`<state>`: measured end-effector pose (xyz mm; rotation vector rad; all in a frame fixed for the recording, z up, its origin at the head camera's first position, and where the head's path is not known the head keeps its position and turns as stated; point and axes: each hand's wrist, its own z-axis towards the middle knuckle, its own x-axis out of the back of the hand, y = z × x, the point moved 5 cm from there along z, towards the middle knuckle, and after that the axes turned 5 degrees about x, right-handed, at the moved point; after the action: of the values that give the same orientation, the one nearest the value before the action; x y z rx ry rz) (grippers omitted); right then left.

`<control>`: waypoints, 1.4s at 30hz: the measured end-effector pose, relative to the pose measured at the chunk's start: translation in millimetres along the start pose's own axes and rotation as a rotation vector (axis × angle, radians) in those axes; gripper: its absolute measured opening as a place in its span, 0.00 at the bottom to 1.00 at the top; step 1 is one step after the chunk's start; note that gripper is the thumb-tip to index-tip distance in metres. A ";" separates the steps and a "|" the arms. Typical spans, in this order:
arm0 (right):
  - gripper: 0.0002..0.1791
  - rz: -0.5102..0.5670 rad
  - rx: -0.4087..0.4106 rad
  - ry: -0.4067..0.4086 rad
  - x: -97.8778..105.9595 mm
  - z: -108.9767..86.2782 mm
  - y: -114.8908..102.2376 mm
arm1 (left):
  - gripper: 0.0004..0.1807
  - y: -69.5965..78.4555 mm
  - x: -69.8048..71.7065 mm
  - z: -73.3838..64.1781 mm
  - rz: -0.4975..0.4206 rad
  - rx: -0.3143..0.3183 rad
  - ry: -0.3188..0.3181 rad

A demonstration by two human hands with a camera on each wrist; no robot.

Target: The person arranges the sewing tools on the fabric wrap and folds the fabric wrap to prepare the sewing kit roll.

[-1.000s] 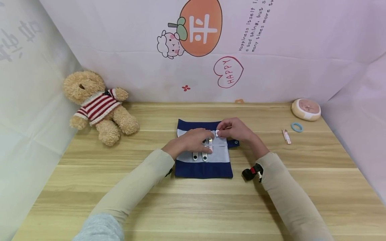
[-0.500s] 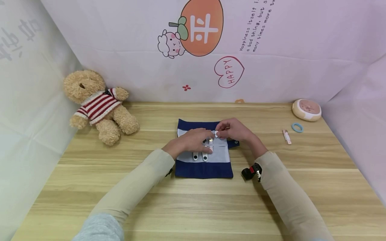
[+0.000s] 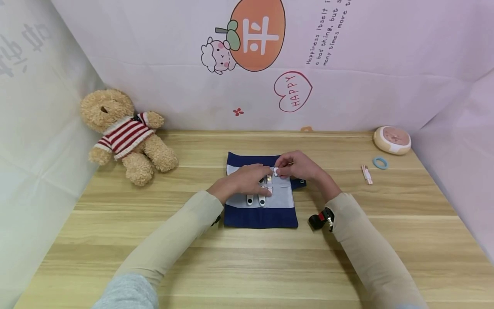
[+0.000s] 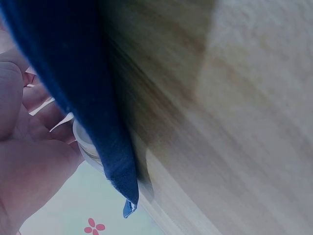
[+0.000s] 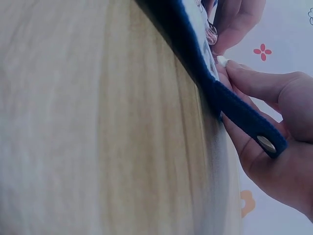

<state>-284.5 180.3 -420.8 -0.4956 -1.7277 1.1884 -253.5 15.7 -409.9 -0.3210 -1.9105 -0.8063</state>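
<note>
A navy-and-grey fabric pouch (image 3: 260, 219) lies unfolded on the table. Two white-handled tools (image 3: 262, 201) with black dots sit in its grey middle; their upper parts are under my left hand (image 3: 248, 179). That hand rests over the pouch with fingers and thumb spread, beside a slim item with a shiny metal top (image 3: 269, 178). At the pouch's upper right, my right hand (image 3: 299, 165) pinches a small white piece (image 3: 275, 171) between thumb and fingers. What the piece is cannot be told. In the right wrist view the pouch's snap strap (image 5: 249, 120) passes in front of that hand.
A teddy bear (image 3: 129, 137) in a striped sweater leans at the back left. On the right are a white cable (image 3: 367, 175), a light-blue ring (image 3: 380, 163) and a round cream-and-pink device (image 3: 392, 140). A printed cloth (image 3: 173, 98) hangs behind the wooden table (image 3: 247, 266).
The right hand and the small white piece have shifted slightly left, towards the item with the metal top. My left hand stays in place.
</note>
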 end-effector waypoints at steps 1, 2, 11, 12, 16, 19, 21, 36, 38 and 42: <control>0.06 0.004 0.000 0.000 -0.2 0.0 -0.1 | 0.35 0.1 0.0 -0.1 -0.001 0.000 -0.001; 0.06 0.007 0.001 0.000 -0.3 0.0 -0.2 | 0.35 0.0 0.1 -0.2 -0.001 0.000 -0.002; 0.06 0.023 0.010 -0.005 -1.7 -0.5 -1.7 | 0.36 -1.0 -0.8 0.4 -0.004 0.000 -0.005; 0.07 0.029 0.010 -0.007 -1.5 -0.5 -1.4 | 0.36 -1.0 -0.9 0.6 -0.003 0.001 -0.005; 0.07 0.050 -0.003 0.000 0.7 -0.9 1.2 | 0.36 -0.7 -0.4 1.0 0.000 0.007 -0.008; 0.07 0.069 -0.017 0.011 1.8 -0.9 3.3 | 0.36 -0.3 0.1 0.6 0.003 0.009 -0.012; 0.07 0.081 -0.019 0.017 1.8 -0.8 3.2 | 0.36 0.1 0.3 0.4 0.005 0.007 -0.013; 0.07 0.073 0.002 -0.011 0.1 -2.2 -2.6 | 0.36 0.3 -0.3 0.4 -0.008 0.010 -0.015; 0.07 0.062 0.004 -0.020 -0.4 -2.5 -4.1 | 0.36 0.5 -0.1 0.3 -0.013 0.008 -0.014; 0.06 0.047 0.009 -0.035 -1.0 -2.4 -6.0 | 0.36 0.2 -0.1 0.4 -0.016 0.009 -0.011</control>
<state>-280.8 178.1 -415.9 -0.5153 -1.7481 1.2435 -253.6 16.1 -410.0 -0.3060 -1.9287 -0.8081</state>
